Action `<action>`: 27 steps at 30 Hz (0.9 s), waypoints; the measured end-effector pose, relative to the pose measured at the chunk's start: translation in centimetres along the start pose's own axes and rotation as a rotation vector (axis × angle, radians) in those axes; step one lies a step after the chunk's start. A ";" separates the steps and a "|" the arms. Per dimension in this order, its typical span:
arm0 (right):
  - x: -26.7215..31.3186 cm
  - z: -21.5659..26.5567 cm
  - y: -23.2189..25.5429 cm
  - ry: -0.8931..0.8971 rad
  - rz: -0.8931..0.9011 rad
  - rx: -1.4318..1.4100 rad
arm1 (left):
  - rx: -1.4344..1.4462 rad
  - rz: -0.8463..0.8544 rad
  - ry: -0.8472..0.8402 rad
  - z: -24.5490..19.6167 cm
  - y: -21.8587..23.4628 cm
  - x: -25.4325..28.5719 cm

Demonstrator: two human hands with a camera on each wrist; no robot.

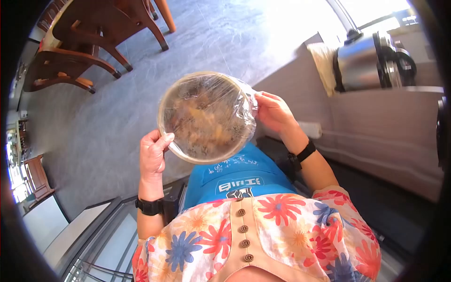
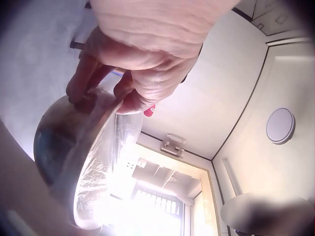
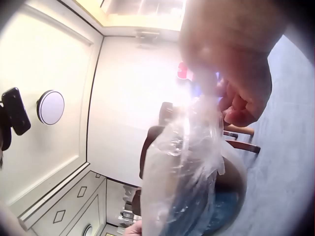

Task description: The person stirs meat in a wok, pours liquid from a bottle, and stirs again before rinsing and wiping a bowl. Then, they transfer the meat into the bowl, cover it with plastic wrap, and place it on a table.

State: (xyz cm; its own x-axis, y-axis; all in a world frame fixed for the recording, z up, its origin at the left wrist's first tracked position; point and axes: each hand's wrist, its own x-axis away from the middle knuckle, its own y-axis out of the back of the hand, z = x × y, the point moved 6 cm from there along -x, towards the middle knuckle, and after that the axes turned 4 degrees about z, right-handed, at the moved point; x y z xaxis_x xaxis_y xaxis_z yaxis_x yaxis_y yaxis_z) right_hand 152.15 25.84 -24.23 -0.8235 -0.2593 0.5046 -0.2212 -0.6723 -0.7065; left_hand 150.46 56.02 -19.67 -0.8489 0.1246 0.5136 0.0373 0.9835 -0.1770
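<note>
A round bowl [image 1: 163, 104] covered with clear plastic wrap [image 1: 202, 117] is held up in front of the blue apron [image 1: 235, 176]. Brown, chunky food shows blurrily through the film. My left hand [image 1: 154, 151] grips the bowl's near-left rim, thumb on top; in the left wrist view its fingers [image 2: 78, 88] reach under the side. At the right side my right hand [image 1: 276, 113] pinches gathered film beside the rim. The right wrist view shows that bunched wrap [image 3: 197, 132] running up to the curled fingers [image 3: 241, 115].
On the right, a counter [image 1: 376, 117] carries a steel kettle-like appliance [image 1: 359, 63] with a black handle. A white roll [image 1: 310, 129] lies close to my right wrist. Wooden chairs [image 1: 70, 70] stand on the grey floor [image 1: 206, 42] at the upper left.
</note>
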 end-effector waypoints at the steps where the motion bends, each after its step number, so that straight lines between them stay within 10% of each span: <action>1: -1.7 2.0 -0.6 -0.003 0.003 0.003 | -0.007 -0.014 -0.001 -1.2 0.0 -1.4; 27: -45.6 32.4 -16.6 0.161 0.148 0.310 | 0.143 -0.149 -0.130 -27.2 1.4 -46.3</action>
State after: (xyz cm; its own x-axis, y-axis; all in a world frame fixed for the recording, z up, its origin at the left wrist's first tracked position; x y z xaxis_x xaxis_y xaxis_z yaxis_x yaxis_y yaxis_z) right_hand 210.24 26.38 -19.44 -0.9117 -0.2738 0.3065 0.0547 -0.8199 -0.5698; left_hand 204.18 55.23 -20.93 -0.9007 -0.0475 0.4319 -0.1607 0.9599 -0.2296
